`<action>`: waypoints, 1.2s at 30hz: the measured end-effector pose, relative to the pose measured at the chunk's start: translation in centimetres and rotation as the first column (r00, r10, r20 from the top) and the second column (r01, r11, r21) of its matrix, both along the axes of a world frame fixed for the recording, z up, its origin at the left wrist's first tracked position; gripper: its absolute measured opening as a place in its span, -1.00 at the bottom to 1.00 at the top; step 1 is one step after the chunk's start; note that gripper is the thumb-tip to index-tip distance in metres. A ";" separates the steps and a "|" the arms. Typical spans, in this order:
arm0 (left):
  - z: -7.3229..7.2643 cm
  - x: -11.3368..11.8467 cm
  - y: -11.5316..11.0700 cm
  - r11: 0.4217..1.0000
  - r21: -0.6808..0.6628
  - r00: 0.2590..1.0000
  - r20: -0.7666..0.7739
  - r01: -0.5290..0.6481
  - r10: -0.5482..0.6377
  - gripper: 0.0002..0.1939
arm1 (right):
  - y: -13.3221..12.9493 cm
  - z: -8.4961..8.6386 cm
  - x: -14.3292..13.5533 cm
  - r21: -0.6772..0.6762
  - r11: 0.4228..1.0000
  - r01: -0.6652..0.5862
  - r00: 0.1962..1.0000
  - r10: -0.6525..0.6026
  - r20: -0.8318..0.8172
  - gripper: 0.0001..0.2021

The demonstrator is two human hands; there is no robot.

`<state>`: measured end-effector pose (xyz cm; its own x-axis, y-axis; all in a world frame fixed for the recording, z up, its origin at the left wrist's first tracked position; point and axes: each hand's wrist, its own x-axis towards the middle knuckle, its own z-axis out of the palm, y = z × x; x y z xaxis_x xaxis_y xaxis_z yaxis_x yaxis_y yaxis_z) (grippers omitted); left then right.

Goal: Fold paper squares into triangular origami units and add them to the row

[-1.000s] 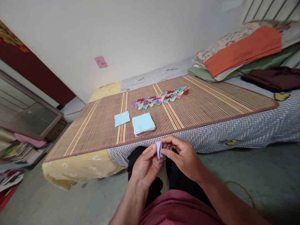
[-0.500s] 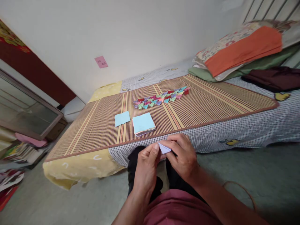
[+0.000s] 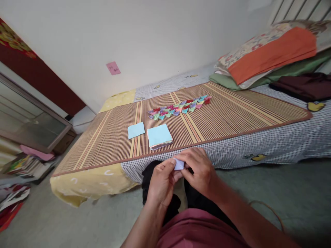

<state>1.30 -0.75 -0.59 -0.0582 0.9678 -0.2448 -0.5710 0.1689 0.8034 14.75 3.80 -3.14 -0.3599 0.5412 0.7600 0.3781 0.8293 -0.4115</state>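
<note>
A small lavender folded paper [image 3: 179, 164] is pinched between my two hands, just in front of the bed's near edge. My left hand [image 3: 163, 177] grips its left side, thumb on top. Fingers of my right hand [image 3: 198, 168] close on its right side and upper corner. Beyond them, a stack of square paper [image 3: 159, 135] with a light blue sheet on top lies on the mat. A smaller light blue paper piece [image 3: 136, 130] lies to its left. Farther back, several folded paper pieces [image 3: 178, 109] in many colours stand in long rows.
A striped woven mat [image 3: 108, 137] covers much of the bed. Folded bedding [image 3: 274, 57] and a dark maroon cloth [image 3: 305, 86] are at the right. Books [image 3: 28, 168] sit low at the left, near a glass-doored cabinet [image 3: 28, 113]. A pink note [image 3: 113, 68] is on the wall.
The lavender paper has gone from a pointed triangle to a squarer, several-sided shape between my fingers. My right hand has shifted slightly left. The view has moved a little.
</note>
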 end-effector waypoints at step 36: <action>-0.9 -0.4 0.0 0.971 0.206 0.861 -0.465 -0.120 0.205 -0.80 | -0.3 0.6 -0.1 -0.591 0.763 -0.262 0.915 0.002 -0.403 -0.85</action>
<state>0.88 -0.78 -1.47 -0.2876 0.9576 0.0154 -0.1149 -0.0504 0.9921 14.66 3.53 -2.50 -0.2380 0.9037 0.3559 0.0026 0.3670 -0.9302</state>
